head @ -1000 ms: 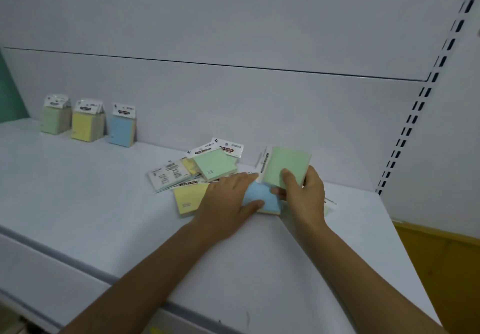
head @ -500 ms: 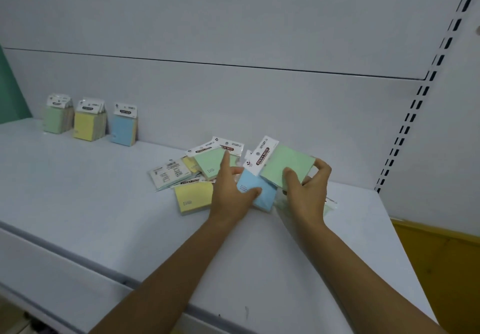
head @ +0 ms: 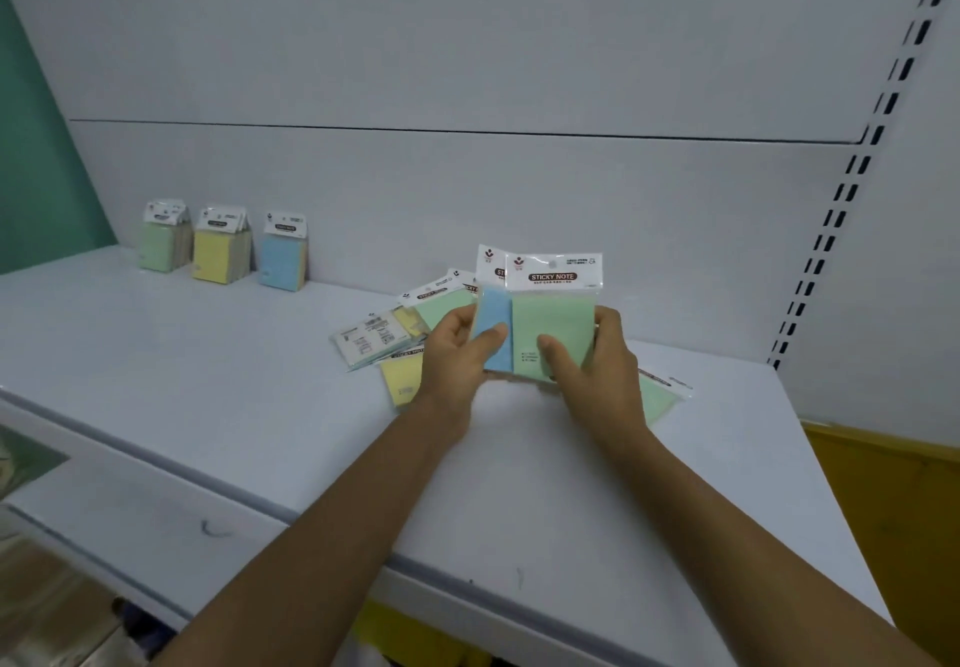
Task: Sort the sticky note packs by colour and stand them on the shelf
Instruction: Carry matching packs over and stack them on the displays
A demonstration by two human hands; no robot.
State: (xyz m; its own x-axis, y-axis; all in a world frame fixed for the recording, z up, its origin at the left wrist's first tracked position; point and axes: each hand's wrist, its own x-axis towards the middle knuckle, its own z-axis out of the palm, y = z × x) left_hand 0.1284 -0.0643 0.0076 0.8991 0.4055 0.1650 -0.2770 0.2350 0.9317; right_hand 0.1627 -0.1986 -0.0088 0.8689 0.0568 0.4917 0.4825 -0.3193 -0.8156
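Holding up a blue pack (head: 494,334) in left hand (head: 457,354) and green pack (head: 553,328) in right hand (head: 597,360), each pinched upright, apparently comparing colours before shelving.

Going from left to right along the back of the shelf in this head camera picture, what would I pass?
Standing green sticky note packs → standing yellow packs → standing blue packs → loose pile of packs lying flat → blue pack in the left hand → green pack in the right hand.

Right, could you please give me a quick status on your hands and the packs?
Left hand gripping blue sticky note pack. Right hand gripping green sticky note pack. Both upright, overlapping. Nothing in the way.
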